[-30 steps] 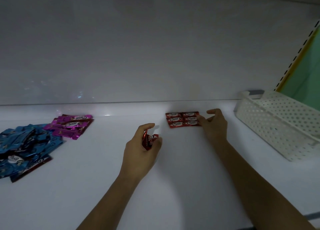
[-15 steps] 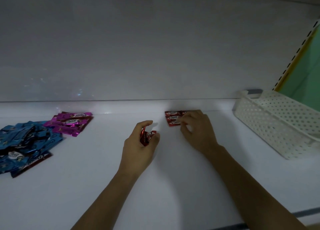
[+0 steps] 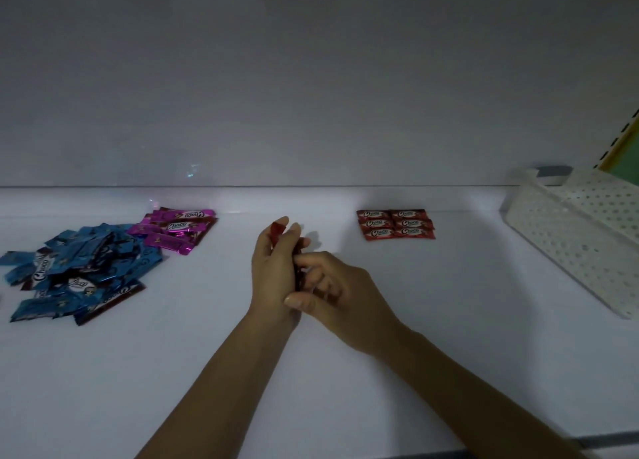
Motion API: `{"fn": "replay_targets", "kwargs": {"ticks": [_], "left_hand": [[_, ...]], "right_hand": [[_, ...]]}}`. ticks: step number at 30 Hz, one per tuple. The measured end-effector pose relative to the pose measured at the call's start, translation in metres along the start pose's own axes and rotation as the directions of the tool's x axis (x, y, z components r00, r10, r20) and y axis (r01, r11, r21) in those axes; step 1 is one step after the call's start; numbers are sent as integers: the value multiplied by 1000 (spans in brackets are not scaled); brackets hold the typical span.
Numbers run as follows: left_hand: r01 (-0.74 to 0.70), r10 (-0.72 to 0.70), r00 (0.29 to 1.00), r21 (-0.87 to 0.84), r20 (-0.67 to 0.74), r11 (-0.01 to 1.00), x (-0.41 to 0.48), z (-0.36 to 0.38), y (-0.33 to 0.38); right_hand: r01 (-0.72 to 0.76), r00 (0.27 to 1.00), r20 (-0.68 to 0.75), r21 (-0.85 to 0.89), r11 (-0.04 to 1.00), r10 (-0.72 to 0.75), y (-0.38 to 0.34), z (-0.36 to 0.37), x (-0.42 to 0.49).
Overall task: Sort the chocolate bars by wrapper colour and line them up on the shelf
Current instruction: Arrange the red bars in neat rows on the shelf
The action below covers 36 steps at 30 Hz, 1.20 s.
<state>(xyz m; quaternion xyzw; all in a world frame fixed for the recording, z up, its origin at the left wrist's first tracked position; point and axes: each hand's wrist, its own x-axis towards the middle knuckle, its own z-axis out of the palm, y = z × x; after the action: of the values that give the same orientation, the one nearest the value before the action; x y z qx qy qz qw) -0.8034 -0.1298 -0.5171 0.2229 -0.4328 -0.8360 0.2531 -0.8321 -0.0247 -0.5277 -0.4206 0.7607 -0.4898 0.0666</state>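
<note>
Chocolate bars, blue (image 3: 79, 272): heaped loosely at the far left of the shelf (image 3: 311, 372), with wrappers overlapped at many angles. A dark brown wrapper is seen at the near edge of the heap.
Chocolate bars, pink (image 3: 176, 228): stacked roughly parallel, just right of the blue heap and farther back, and touched by it at their near left end.
Left hand (image 3: 275, 268): held over the middle of the shelf and turned edge-on, with the fingers closed round a small bundle of red bars.
Held red bars (image 3: 276, 228): only a red end is seen above the fingertips, and a dark edge between the two hands. Their number cannot be told.
Right hand (image 3: 340, 292): placed just right of the left hand and touching it. The thumb is laid against the heel of the left hand and the fingers are curled towards the bundle. Whether a bar is pinched cannot be told.
Chocolate bars, red (image 3: 396, 224): six are laid flat in two columns of three with edges touching, far back on the shelf and right of the hands.
Basket (image 3: 570, 237): white and perforated, set at an angle at the right end of the shelf, well apart from the red grid.
Back wall (image 3: 311, 78): plain and pale grey, met by the shelf along a straight line.
</note>
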Motion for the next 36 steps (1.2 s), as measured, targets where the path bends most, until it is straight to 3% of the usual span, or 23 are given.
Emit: {"fn": "replay_targets", "kwargs": {"ticks": [8,10,16,21,24,26,28,30,32,36], "left_hand": [[-47,48,999,-42,10,998,-2,-2,-4],[-87,88,996,40,-5,995,0,-3,-6],[-157,156,988,207,21,966,-1,-5,-7],[-230,202,973,350,115,908,-4,-2,-8],[-243,204,969,404,138,882,-5,-2,-11],[-247,203,968,414,147,876,-5,-3,-12],[-262,207,963,434,170,862,-5,-3,-13],[-292,223,954,462,198,837,-4,-3,-16],[-313,237,948,482,213,818,-5,-4,-18],[-336,253,941,509,227,793,-8,-4,-18]], "right_hand": [[-130,983,-78,334,934,165,2,-15,1],[-150,973,-103,397,906,207,1,-21,1],[-110,962,-195,365,924,192,4,-28,1],[-152,876,-422,217,964,233,17,-34,4],[-327,801,-538,-27,945,262,31,-57,3],[-489,815,-498,-319,812,296,41,-70,-1],[-558,816,-488,-531,638,309,45,-74,-2],[-515,840,-503,-620,591,204,45,-70,-2],[-404,893,-437,-670,623,109,42,-60,-3],[-274,948,-315,-746,607,42,43,-45,-6]]}}
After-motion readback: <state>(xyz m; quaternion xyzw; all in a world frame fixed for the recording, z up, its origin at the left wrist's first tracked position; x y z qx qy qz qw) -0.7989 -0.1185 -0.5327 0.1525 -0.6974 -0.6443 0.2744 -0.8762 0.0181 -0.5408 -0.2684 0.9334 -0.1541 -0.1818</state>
